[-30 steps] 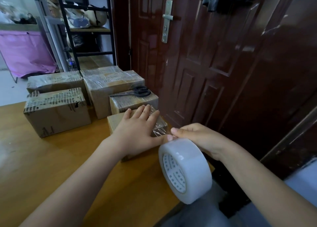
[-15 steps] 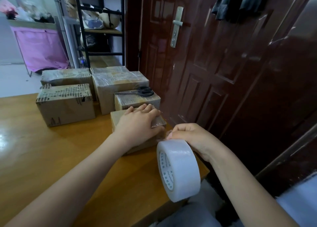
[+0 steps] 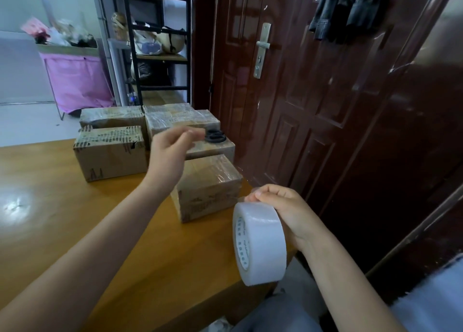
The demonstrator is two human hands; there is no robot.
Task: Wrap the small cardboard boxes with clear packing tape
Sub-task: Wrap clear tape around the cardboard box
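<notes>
A group of taped cardboard boxes (image 3: 110,153) is stacked at the far edge of the wooden table (image 3: 62,231), close against a dark red door (image 3: 313,131). Black scissors (image 3: 215,136) are laid on top of one small box in that group, partly hidden behind the left hand. Beyond the table, a black metal shelf (image 3: 155,56) and a pink fabric bin (image 3: 77,81) are seen.

The nearest small box (image 3: 208,189) is set flat on the table just in front of the group, its long axis running from near left to far right, its top covered in shiny clear tape. The left hand (image 3: 170,153) is raised above and behind this box, blurred, with fingers loosely curled and nothing held. The tape roll (image 3: 260,244) is held upright off the table's right edge, its open core facing left, just beside the box's near right corner. It is gripped at its top by the right hand (image 3: 283,209), fingers curled over the rim.
</notes>
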